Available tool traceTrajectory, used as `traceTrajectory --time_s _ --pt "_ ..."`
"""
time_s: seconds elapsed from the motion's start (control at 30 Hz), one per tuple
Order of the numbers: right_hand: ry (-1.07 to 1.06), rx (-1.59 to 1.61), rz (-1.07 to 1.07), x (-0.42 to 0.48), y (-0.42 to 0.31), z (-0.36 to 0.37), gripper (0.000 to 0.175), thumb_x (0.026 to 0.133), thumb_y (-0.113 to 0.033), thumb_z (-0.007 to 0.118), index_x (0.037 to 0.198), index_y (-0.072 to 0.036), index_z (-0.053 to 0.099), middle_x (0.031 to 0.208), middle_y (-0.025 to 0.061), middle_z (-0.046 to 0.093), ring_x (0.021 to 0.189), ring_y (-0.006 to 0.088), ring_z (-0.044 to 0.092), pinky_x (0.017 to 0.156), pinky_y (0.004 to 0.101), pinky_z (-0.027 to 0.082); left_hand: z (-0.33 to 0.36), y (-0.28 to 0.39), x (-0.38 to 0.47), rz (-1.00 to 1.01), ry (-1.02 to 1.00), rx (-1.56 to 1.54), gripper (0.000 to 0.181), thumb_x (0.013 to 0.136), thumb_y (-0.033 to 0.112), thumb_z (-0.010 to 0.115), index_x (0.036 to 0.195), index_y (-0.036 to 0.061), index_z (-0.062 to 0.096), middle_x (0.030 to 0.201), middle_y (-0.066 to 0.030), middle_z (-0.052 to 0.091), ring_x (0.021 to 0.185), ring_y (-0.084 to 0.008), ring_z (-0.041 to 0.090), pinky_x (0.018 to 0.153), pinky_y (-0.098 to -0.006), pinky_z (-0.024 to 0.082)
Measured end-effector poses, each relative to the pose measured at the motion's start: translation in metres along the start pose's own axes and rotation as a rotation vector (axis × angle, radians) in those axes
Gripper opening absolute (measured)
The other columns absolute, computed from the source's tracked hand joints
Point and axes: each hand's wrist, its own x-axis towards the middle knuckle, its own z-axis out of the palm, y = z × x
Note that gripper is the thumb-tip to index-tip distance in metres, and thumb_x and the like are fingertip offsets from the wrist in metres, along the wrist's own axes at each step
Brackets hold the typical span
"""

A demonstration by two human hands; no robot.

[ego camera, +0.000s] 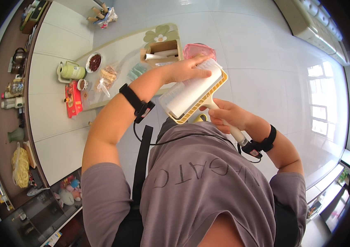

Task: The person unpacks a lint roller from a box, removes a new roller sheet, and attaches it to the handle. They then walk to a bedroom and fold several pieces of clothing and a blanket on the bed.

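Observation:
A lint roller with a white adhesive roll (193, 90) and a pale yellow frame (204, 100) is held slanted in front of my body. My right hand (229, 114) is wrapped around its cream handle (236, 131). Up at the far end of the roll, my left hand (198, 68) grips it, thumb across the near side and fingers over the top. A wrinkled translucent film (175, 92) shows along the roll's left side. Just beyond my left fingers stands a bin with a pink plastic liner (193, 51), partly hidden by the hand.
Left of the roller is a low table (125, 46) with an open cardboard box (162, 51) of white rolls, a tied bag of food (107, 77) and a bowl of dark red pieces (94, 62). A green thermos jug (72, 71) and red carton (73, 98) stand at its left end.

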Motion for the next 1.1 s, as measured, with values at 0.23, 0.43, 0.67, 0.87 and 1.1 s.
traceTrajectory --time_s 0.23,0.43,0.67,0.87,1.1 --pt "0.045 -0.271 -0.078 -0.005 -0.001 -0.005 0.031 0.092 -0.019 0.047 0.118 -0.004 0.039 0.063 -0.0003 0.041 0.042 0.0071 0.040 0.039 0.0225 0.036 -0.028 0.015 -0.013 0.131 0.053 0.018 0.071 0.084 0.038 0.059 0.142 0.0177 0.024 0.138 -0.0059 0.037 0.117 -0.0195 0.044 0.097 -0.0318 0.035" --pt "0.213 -0.450 -0.210 -0.001 0.002 -0.009 0.031 0.091 -0.019 0.049 0.115 -0.003 0.040 0.066 0.0011 0.046 0.048 0.0067 0.045 0.045 0.0241 0.039 -0.043 0.009 -0.024 0.297 0.123 0.008 0.079 0.081 0.047 0.061 0.141 0.0103 0.025 0.134 -0.0086 0.041 0.115 -0.0190 0.045 0.096 -0.0318 0.036" --pt "0.158 -0.066 -0.219 0.015 0.017 -0.039 0.028 0.089 -0.018 0.051 0.113 -0.006 0.043 0.070 0.0025 0.048 0.052 0.0089 0.046 0.048 0.0243 0.039 -0.084 -0.087 -0.040 0.140 0.533 -0.449 0.069 0.082 0.051 0.058 0.131 0.0065 0.037 0.112 -0.0084 0.054 0.092 -0.0165 0.055 0.082 -0.0317 0.044" --pt "0.334 0.284 -0.072 0.049 0.044 -0.053 0.024 0.090 -0.018 0.048 0.109 -0.004 0.044 0.061 0.0009 0.044 0.045 0.0102 0.042 0.042 0.0241 0.037 -0.092 -0.276 -0.022 -0.229 1.083 -1.171 0.041 0.078 0.035 0.068 0.103 0.0090 0.048 0.094 -0.0047 0.051 0.083 -0.0201 0.053 0.072 -0.0341 0.046" --pt "0.764 0.242 0.121 0.112 0.086 -0.071 0.029 0.087 -0.015 0.052 0.111 -0.001 0.042 0.060 0.0017 0.044 0.041 0.0099 0.041 0.039 0.0241 0.037 -0.061 -0.415 0.064 -0.684 1.114 -1.182 0.058 0.071 0.031 0.074 0.114 0.0091 0.041 0.105 -0.0071 0.049 0.082 -0.0246 0.053 0.071 -0.0388 0.045"
